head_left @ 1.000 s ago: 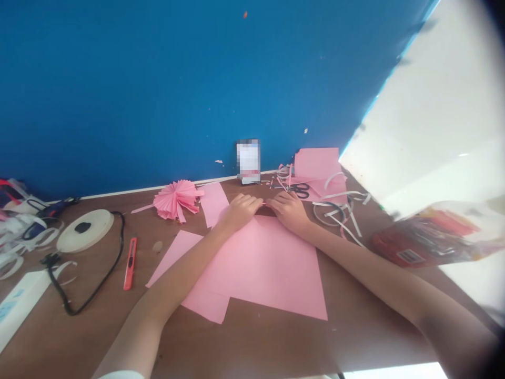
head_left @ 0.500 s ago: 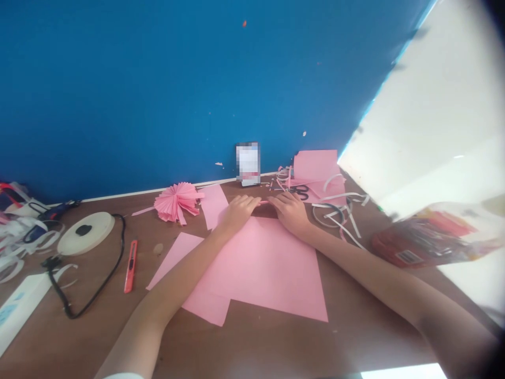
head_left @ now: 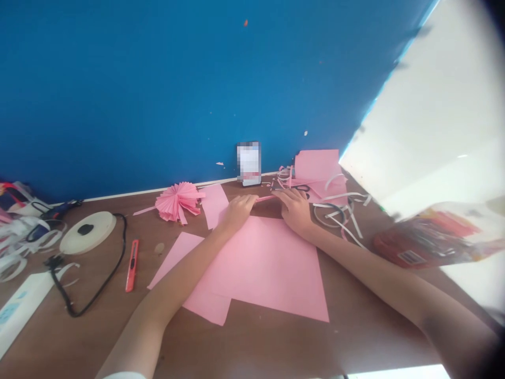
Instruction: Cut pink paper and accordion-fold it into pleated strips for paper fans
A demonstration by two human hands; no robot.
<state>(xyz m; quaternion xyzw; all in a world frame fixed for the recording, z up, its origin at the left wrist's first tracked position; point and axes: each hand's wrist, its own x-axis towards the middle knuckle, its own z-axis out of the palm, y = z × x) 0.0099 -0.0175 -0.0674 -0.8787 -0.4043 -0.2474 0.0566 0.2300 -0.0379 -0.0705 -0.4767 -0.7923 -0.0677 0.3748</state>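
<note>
My left hand [head_left: 239, 209] is closed on one end of a narrow pink paper strip [head_left: 264, 198], which looks folded. The strip spans the gap to my right hand [head_left: 295, 207], whose fingers bend over its other end. Beneath my wrists lies a large pink paper sheet [head_left: 272, 268], overlapping more pink sheets at its left. A pleated pink paper rosette [head_left: 178, 201] rests left of my left hand, with a smaller pink sheet [head_left: 215, 205] between them. Behind my right hand, the black handles of scissors [head_left: 303, 188] partly show.
A phone-like device [head_left: 250, 166] leans on the blue wall. Left are a red box cutter [head_left: 132, 266], a round white disc [head_left: 87, 234] with black cable and a white power strip [head_left: 23, 305]. Right are paper scraps [head_left: 357, 223], pink sheets [head_left: 317, 166] and a plastic bag [head_left: 426, 239].
My right hand has shifted slightly to the right, its fingers stretching out more along the strip. The gap between my hands is wider, so more of the strip shows. My left hand has barely moved.
</note>
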